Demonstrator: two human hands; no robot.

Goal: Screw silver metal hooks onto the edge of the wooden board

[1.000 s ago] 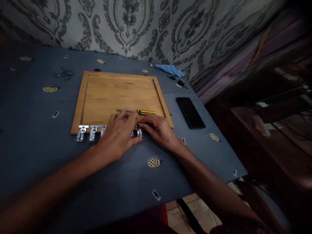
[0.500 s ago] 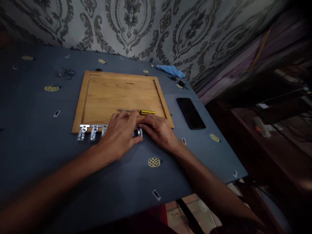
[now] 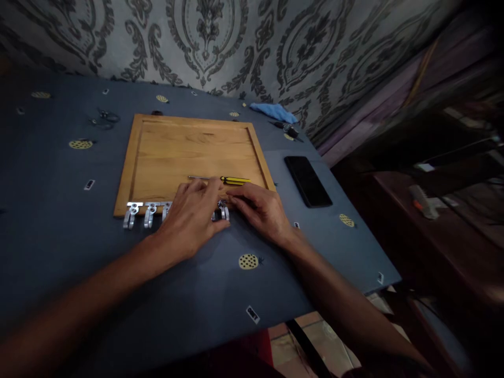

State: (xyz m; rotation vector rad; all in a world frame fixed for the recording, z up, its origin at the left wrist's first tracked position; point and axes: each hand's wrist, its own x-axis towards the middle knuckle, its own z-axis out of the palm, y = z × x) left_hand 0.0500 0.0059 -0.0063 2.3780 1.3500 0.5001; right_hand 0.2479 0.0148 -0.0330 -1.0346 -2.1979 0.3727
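Note:
A silvery metal hook rack lies along the near edge of a framed wooden board, its hooks hanging over that edge. My left hand is closed over the middle of the rack, its thumb below near the end hook, and covers several hooks. Just right of the end hook, my right hand has its thumb and fingertips pinched together by the board's edge. Whatever those fingertips hold is too small to make out. Beyond both hands, a screwdriver with a yellow and black handle rests on the board.
A black phone lies right of the board. Behind it are a blue cloth and a small dark tool. Scissors lie at the back left. The patterned tablecloth ends at the table's right edge.
My right hand has drawn slightly right, away from the end hook, so more of that hook shows. My left hand stays on the rack. The view has shifted a little.

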